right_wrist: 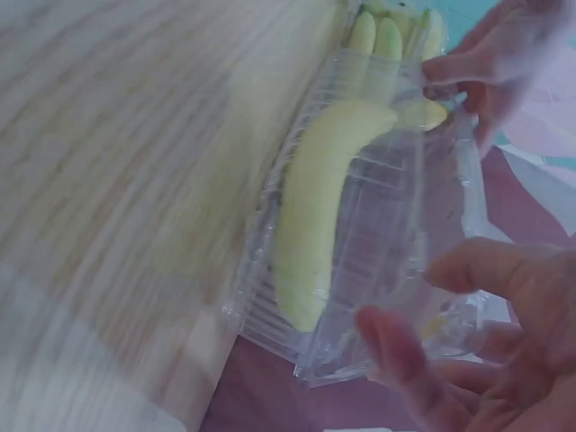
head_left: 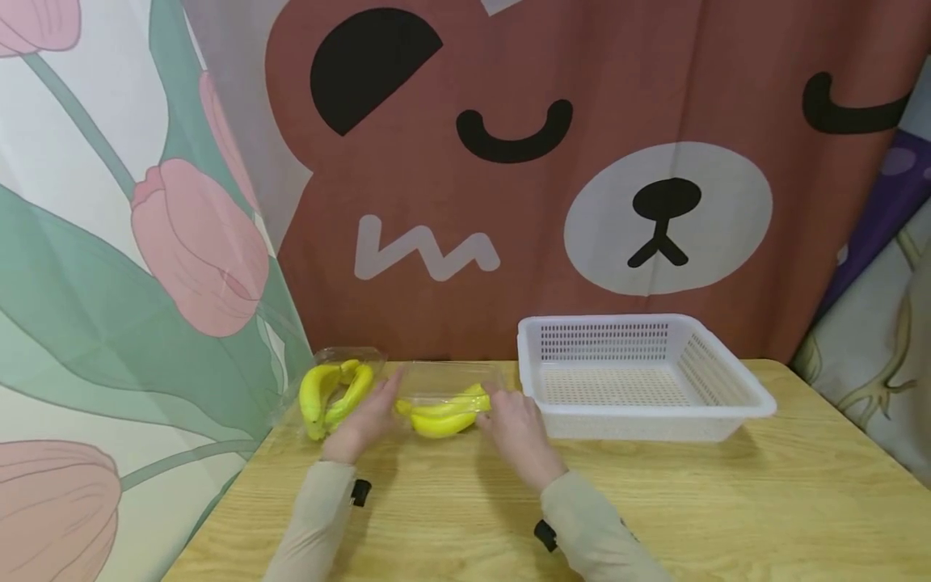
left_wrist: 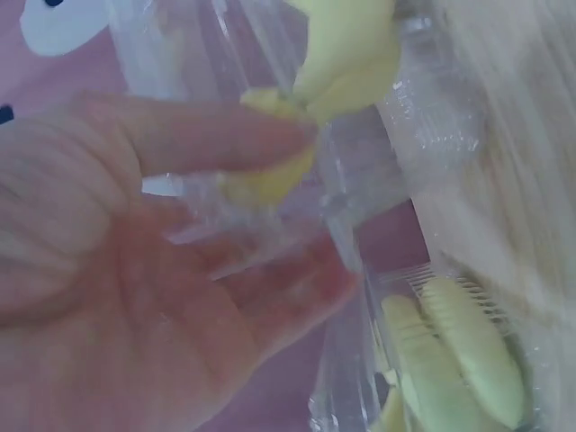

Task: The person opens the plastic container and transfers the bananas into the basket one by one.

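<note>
In the head view a clear plastic box [head_left: 451,370] stands in the middle with yellow bananas [head_left: 440,424] in it. My left hand [head_left: 367,416] is at its left end; in the left wrist view its thumb [left_wrist: 225,135] and fingers lie straight and apart near the clear plastic edge. My right hand [head_left: 515,428] is at the right end, with its fingers [right_wrist: 396,346] spread and slightly bent beside the plastic in the right wrist view. Whether its fingertips touch the plastic is unclear. Left of my left hand is another clear box with bananas [head_left: 313,396].
A white plastic basket [head_left: 647,424] with slotted walls stands on the right of the wooden table [head_left: 436,517]. Behind the table hangs a brown curtain [head_left: 524,202] with a bear print. A tulip-print curtain [head_left: 94,275] borders the left side.
</note>
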